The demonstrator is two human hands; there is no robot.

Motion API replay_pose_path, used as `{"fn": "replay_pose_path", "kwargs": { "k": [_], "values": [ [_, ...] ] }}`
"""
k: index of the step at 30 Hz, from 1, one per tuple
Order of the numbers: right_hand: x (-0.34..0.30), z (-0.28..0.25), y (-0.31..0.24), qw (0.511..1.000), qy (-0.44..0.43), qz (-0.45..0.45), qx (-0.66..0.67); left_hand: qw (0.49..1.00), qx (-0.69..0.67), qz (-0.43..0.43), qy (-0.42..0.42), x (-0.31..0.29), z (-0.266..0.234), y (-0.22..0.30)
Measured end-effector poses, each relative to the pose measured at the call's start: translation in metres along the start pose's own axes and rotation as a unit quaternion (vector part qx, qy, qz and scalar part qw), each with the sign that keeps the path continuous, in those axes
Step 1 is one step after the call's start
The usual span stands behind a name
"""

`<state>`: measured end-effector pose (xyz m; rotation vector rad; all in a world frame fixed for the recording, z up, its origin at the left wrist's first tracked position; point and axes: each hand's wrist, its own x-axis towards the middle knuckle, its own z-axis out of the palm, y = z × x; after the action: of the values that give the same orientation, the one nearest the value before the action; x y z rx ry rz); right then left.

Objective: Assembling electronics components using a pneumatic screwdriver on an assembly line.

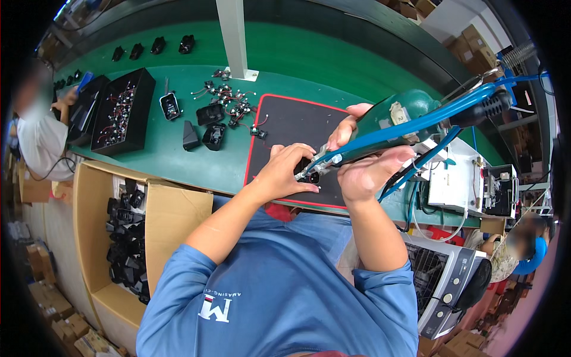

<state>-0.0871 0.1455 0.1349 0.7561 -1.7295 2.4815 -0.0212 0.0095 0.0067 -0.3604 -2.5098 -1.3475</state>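
My right hand (363,172) is wrapped round a thick green power tool (380,122), apparently a power screwdriver, with a blue hose (416,126) running along it. The tool lies slanted, its metal nose (324,159) pointing down toward my left hand (284,171). Fingers and thumb of that hand close on a small black part (313,177) with a round, lens-like face. It is held just over the black mat (297,119) with a red border, the tool's nose right at it. My fingers partly hide the part, so whether the tip touches it I cannot tell.
Left of the mat lie wired modules (229,95) and black housings (214,135). A black bin (122,113) holds more modules; a cardboard box (172,217) of black parts stands below. More housings (157,45) sit on the green belt. A white machine (455,178) stands right; people work on both sides.
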Motion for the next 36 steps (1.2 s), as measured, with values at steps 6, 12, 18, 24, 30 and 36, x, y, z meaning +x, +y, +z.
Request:
{"fn": "replay_pose_path", "kwargs": {
  "k": [6,12,18,24,30,36],
  "values": [
    [0.0,0.0,0.004,0.998,0.0,-0.019,0.057,1.0,-0.004,0.001,0.008,0.0,0.0,0.0],
    [-0.003,0.0,0.007,1.0,-0.019,0.001,0.019,1.0,-0.015,0.002,0.022,-0.002,-0.002,-0.003],
    [0.008,0.008,0.007,0.999,0.015,0.029,0.009,1.0,0.0,-0.014,-0.02,0.002,-0.002,-0.006],
    [0.054,-0.007,-0.103,0.986,-0.039,-0.11,0.116,0.997,0.023,0.072,0.017,0.027,-0.019,-0.013],
    [0.042,-0.023,-0.089,0.987,0.056,-0.122,-0.083,0.954,0.29,-0.071,0.025,0.18,-0.085,-0.077],
    [-0.011,-0.035,-0.059,0.836,0.132,-0.326,-0.422,0.912,0.34,-0.215,-0.077,0.23,-0.104,-0.161]
  ]
}}
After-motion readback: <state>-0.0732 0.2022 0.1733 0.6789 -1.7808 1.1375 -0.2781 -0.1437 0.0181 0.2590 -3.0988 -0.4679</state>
